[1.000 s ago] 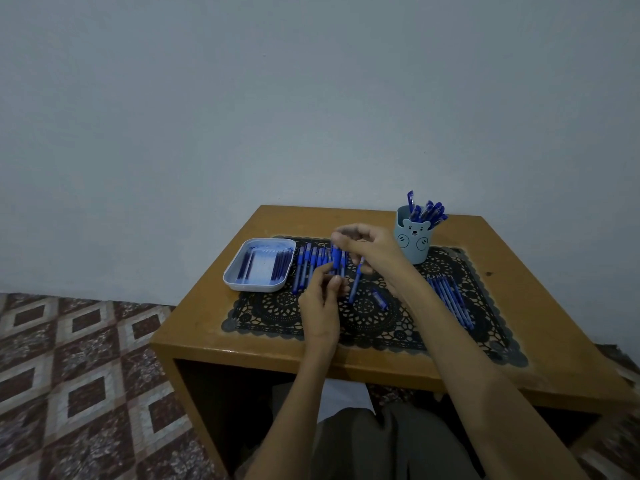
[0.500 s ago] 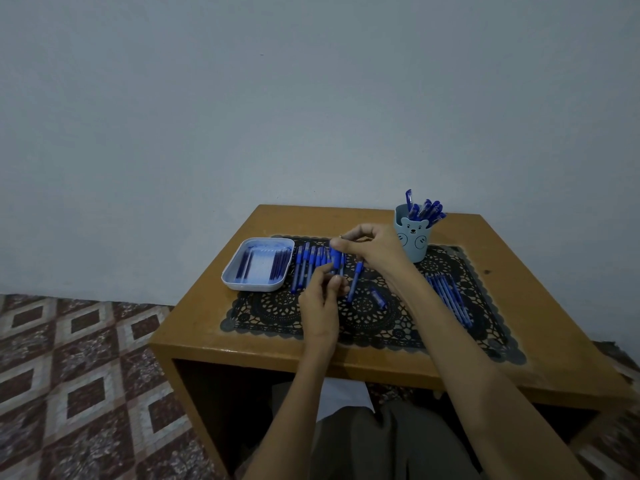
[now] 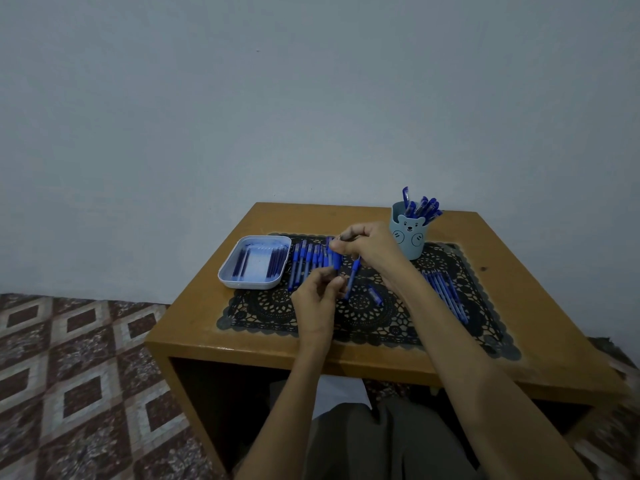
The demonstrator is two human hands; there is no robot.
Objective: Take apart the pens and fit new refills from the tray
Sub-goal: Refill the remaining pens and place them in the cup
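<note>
While the left hand [image 3: 317, 297] curls its fingertips round the lower end of a slim blue plastic pen [image 3: 336, 260], the right hand [image 3: 369, 245] pinches its upper end. The pen hangs between them, right of the pale blue rectangular plastic tray [image 3: 254, 285] of dark refills [image 3: 275, 263] on the wooden tabletop [image 3: 194, 327].

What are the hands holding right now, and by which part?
One blue pen, held by both hands: the right hand pinches its far end and the left hand grips its near end.
</note>
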